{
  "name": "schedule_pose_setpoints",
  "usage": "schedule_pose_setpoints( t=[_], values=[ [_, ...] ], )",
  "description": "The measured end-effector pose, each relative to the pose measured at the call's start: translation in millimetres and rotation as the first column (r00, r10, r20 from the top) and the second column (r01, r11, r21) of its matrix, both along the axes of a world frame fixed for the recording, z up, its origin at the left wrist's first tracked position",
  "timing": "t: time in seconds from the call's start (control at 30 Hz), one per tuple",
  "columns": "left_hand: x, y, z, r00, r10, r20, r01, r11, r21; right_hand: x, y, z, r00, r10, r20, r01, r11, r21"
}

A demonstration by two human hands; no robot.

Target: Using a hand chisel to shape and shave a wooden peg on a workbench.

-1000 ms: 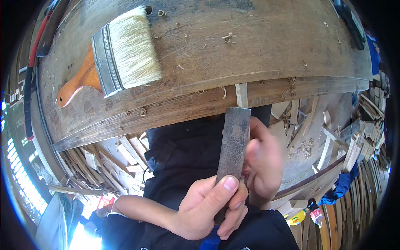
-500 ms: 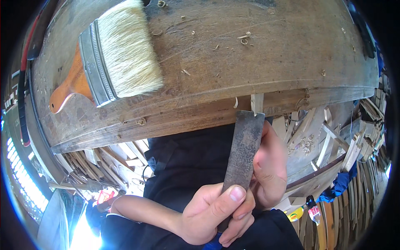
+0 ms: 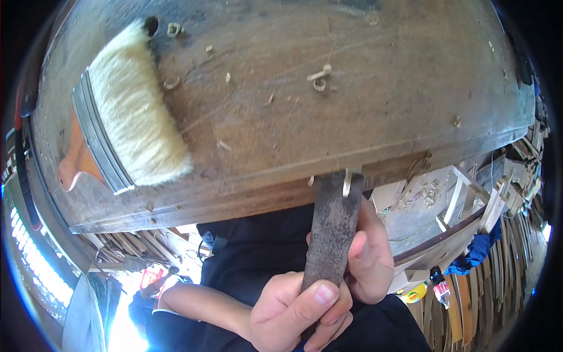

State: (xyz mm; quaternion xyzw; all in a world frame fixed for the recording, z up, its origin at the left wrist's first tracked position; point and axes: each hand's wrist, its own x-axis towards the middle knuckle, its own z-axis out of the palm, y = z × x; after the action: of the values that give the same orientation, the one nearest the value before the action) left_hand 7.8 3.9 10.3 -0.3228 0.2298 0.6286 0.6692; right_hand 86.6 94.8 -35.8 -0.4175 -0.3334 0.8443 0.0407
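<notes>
One left hand grips the chisel; the right hand, partly behind it, grasp unclear, could be cut by a slip.

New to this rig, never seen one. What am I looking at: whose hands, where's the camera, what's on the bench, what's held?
No machine here: these are a person's two bare hands. The view comes from a fisheye camera worn on the head, looking down, so straight edges bend. On the wooden bench lie a wide brush with pale bristles and scattered wood shavings. The left hand holds a flat metal blade; a pale sliver shows near its far end. The right hand is partly hidden behind the blade, so I can't tell what it grasps.
</notes>
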Motion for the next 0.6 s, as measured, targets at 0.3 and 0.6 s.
schedule_pose_setpoints(
  t=[0.3,0.6],
  values=[
    [0.5,1.1,-8.4,0.979,-0.055,-0.197,0.091,0.979,0.181,4.7,18.8,-9.8,0.973,0.011,-0.23,-0.058,0.979,-0.197],
    [17.8,-15.4,-10.3,0.974,0.002,-0.225,0.046,0.977,0.207,6.0,11.6,-11.0,0.973,-0.065,-0.221,0.026,0.984,-0.176]
  ],
)
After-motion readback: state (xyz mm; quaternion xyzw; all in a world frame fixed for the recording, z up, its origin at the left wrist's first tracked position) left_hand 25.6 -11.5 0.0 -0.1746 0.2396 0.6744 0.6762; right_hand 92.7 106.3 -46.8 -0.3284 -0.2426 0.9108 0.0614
